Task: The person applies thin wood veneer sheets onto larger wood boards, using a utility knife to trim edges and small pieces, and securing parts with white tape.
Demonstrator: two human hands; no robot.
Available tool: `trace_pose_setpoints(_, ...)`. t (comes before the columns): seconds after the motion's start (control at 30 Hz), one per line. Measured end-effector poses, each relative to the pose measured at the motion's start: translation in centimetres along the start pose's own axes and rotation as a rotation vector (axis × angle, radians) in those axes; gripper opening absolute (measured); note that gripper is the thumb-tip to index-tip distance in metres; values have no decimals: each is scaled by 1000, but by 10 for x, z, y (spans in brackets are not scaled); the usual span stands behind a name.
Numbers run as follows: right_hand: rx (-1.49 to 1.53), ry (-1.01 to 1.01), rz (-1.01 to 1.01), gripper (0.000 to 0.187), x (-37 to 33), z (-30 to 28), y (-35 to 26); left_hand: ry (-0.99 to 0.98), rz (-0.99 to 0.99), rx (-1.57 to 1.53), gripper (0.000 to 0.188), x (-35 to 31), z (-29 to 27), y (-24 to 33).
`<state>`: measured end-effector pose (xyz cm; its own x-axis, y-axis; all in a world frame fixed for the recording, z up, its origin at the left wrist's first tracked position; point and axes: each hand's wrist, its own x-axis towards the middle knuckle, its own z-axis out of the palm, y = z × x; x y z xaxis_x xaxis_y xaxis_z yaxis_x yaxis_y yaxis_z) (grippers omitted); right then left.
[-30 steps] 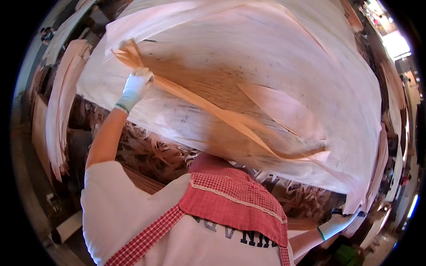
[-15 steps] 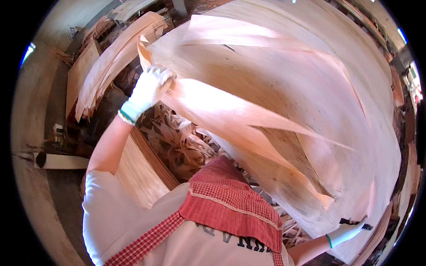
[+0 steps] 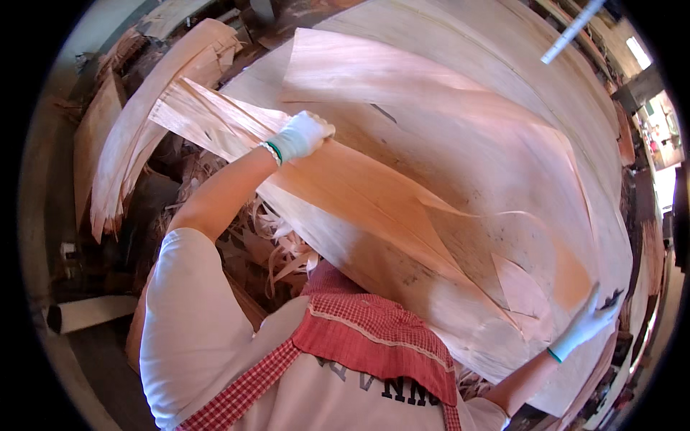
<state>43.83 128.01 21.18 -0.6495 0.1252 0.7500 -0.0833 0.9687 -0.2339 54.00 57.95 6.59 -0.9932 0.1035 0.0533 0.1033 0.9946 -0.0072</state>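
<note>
we see a bundle of long pale strips (image 3: 133,147) at left | flat brownish board (image 3: 93,144) just beside it | curled scraps (image 3: 287,260) heaped left of centre | pale beam (image 3: 104,312), dark-ended, lower left | bluish-white bar (image 3: 573,31), upper right

A pale wall (image 3: 108,32) rose at the upper left, above a dim left side where the floor (image 3: 108,359) lay in dark shadow. A small white box (image 3: 68,249) showed there, above a pale beam (image 3: 97,314) with a dark end. At the upper right, a bluish-white bar (image 3: 573,32) slanted near a bright window (image 3: 638,52); strong light glared from a further opening (image 3: 665,188) below.
</note>
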Motion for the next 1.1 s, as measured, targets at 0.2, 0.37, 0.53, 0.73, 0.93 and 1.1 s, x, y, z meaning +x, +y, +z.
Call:
trace_pose_setpoints(0.2,412,-892,-336,59,-98,124,-295,-36,93,-268,9,19,50,-36)
trace_pose_setpoints(0.37,357,-1290,-470,37,-184,232,-381,-86,122,-538,16,61,30,-57)
trace_pose_setpoints(0.53,241,-1278,-465,18,-196,237,-415,-193,-129,219,27,101,64,-114)
trace_pose_setpoints(0.73,199,-1237,-387,17,-206,246,-412,-184,54,260,25,129,95,-123)
trace_pose_setpoints(0.93,194,-1187,-304,15,-205,239,-408,-149,-32,136,11,190,51,-164)
trace_pose_setpoints(1.1,128,-1182,-335,17,-189,258,-418,499,-230,52,11,285,-8,-232)
